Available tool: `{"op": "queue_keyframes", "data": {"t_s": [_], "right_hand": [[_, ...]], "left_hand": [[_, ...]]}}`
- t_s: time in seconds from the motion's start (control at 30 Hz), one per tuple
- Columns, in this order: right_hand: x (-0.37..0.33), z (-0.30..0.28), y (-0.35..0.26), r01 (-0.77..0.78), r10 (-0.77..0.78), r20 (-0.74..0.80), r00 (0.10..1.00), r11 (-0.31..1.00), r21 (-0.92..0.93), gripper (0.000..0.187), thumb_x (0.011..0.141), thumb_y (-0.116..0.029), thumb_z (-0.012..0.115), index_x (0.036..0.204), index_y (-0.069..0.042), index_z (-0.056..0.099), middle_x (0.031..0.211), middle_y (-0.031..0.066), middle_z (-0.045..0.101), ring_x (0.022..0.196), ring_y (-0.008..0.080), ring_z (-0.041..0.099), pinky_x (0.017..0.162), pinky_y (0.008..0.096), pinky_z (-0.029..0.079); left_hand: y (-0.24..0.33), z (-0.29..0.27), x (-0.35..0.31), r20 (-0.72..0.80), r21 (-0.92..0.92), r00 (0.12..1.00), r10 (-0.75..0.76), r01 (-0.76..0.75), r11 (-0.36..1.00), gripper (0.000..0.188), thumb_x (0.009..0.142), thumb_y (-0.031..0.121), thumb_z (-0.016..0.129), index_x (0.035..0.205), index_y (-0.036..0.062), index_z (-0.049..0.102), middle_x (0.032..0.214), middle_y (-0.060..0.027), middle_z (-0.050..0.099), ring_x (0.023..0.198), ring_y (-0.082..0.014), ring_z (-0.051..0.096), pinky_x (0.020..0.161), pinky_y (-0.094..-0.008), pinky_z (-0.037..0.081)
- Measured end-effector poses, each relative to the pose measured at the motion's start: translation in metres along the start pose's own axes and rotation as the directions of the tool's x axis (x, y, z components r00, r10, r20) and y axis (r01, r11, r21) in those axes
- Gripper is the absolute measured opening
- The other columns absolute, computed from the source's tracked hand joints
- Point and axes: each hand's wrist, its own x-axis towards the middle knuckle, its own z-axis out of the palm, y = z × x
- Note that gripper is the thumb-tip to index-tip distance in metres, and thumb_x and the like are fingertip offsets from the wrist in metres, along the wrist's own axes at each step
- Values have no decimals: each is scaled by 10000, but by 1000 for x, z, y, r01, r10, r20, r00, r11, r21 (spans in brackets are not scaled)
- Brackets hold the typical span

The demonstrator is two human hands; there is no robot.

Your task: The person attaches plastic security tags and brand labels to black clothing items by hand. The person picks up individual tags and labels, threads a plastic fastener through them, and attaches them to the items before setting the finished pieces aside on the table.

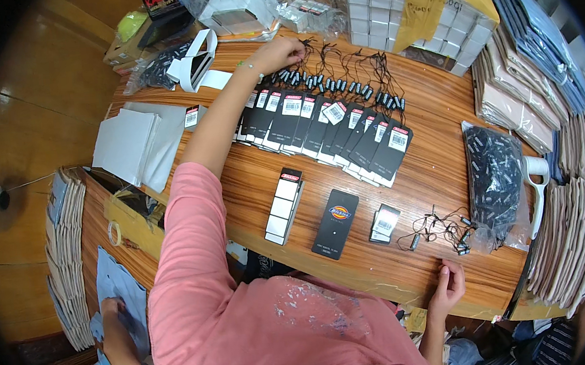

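Observation:
My left hand (pixel 280 55) reaches across the table to the far end of a row of black hang tags (pixel 319 126). Its fingertips are pinched on a black tag string (pixel 305 45). Small dark string seals (pixel 340 86) lie along the row's top edge, their cords trailing away from me. Several tags carry white barcode stickers. At the table's near edge, my right hand (pixel 448 286) is loosely curled, thumb and fingers apart, holding nothing. Close by lie loose strings with seals (pixel 443 230), a small stack of barcode stickers (pixel 385 224), a single black tag (pixel 336 224) and a strip of white labels (pixel 283 206).
A plastic bag of black string seals (pixel 495 175) and a white tagging tool (pixel 538 185) sit at the right. Folded garments (pixel 565 242) are stacked beyond them. White boxes (pixel 389 17) stand at the back; white paper sheets (pixel 129 144) lie left. A co-worker's arm (pixel 120 343) shows lower left.

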Motion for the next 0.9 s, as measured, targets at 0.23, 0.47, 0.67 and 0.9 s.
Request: {"op": "queue_keyframes", "data": {"t_s": [0.23, 0.47, 0.67, 0.9], "right_hand": [[1, -1, 5, -7, 7, -3, 1000, 1000, -12, 115, 831, -32, 485, 844, 41, 573, 781, 61, 520, 702, 127, 479, 632, 223, 386], [1, 1, 2, -14, 14, 1, 1000, 1000, -10, 109, 827, -26, 488, 842, 40, 574, 767, 58, 514, 689, 119, 469, 616, 223, 379], [1, 1, 5, 0, 0, 8, 1000, 1000, -8, 110, 836, -38, 492, 856, 36, 570, 782, 50, 519, 694, 104, 464, 613, 212, 373], [2, 0, 9, 23, -22, 18, 1000, 1000, -21, 117, 851, -64, 492, 881, 24, 565, 804, 35, 520, 701, 84, 459, 602, 196, 366]], "left_hand": [[-4, -6, 1, -48, -127, 998, -42, 36, 991, 112, 706, 82, 639, 801, 26, 628, 779, -96, 626, 730, -221, 592, 669, -309, 457], [6, -7, 5, -207, 180, 976, 72, -34, 983, 123, 755, 119, 570, 848, 38, 576, 762, -106, 608, 749, -272, 582, 664, -344, 461], [13, 4, 9, -221, 263, 975, -33, 92, 960, 117, 752, 113, 538, 851, 52, 553, 833, -105, 600, 766, -289, 576, 660, -377, 454], [9, 10, 10, -392, 114, 918, -65, 118, 986, 270, 735, 72, 548, 1002, 106, 561, 938, -121, 588, 922, -291, 527, 809, -383, 404]]}}
